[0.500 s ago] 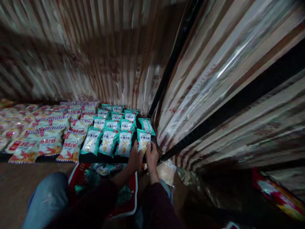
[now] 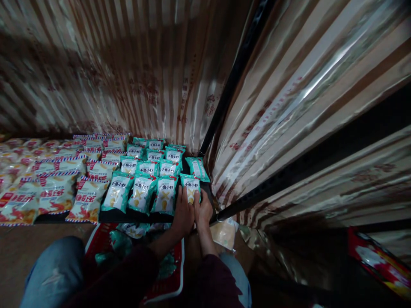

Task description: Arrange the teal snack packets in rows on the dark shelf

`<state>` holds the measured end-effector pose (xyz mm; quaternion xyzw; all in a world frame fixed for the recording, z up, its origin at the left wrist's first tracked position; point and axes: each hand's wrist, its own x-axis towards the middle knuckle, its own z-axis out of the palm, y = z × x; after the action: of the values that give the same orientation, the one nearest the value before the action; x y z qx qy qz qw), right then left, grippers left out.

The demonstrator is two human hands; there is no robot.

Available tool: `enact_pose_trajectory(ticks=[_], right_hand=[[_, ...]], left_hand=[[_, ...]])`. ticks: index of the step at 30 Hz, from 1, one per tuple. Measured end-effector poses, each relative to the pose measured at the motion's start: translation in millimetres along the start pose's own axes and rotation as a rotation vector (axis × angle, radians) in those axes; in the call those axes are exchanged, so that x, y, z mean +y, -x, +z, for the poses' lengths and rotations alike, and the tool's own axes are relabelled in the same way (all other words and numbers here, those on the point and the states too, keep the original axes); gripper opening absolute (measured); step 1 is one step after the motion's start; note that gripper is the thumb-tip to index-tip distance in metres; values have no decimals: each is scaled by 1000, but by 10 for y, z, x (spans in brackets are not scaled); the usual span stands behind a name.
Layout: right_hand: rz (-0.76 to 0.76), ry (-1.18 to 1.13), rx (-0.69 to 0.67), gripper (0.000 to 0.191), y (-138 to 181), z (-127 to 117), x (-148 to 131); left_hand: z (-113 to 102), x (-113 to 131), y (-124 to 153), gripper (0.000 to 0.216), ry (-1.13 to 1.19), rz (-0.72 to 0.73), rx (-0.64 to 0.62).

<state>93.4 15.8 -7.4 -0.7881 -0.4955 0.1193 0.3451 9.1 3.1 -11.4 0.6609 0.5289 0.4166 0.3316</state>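
Observation:
Both my hands are on one teal-and-white snack bag [image 2: 192,184] at the right front of the black shelf [image 2: 135,216]. My left hand [image 2: 184,214] closes on its left and lower side, and my right hand [image 2: 202,208] closes on the right side. The fingers hide the bag's bottom part. Directly left of it stands a matching snack bag [image 2: 164,194], one of several in rows. Behind, another teal bag [image 2: 197,168] leans near the corner post.
Red-and-white shrimp snack bags [image 2: 88,196] fill the shelf's left part. A red basket [image 2: 180,273] with more teal bags sits below, between my knees. Black metal posts [image 2: 221,107] and striped plastic sheeting [image 2: 272,111] bound the right side. A colourful package [image 2: 379,261] lies far right.
My hands have drawn closer together around the teal bag, which stays at the shelf's front right. The camera view has shifted slightly.

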Motion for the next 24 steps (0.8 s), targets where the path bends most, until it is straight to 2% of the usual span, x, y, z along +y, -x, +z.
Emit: enact_pose_trajectory(ticks=[3,11,24], right_hand=[[-13,22,-14,58,-13,7,-1],[-51,69,17,56,-58,22,-13],[-112,11,84,57,-128,65,13]], left_hand=[[22,-12,-25,64,-12,7,9],[133,-99,-65,57,-7,-96,70],[112,-60,-134,53,0,-84,110]])
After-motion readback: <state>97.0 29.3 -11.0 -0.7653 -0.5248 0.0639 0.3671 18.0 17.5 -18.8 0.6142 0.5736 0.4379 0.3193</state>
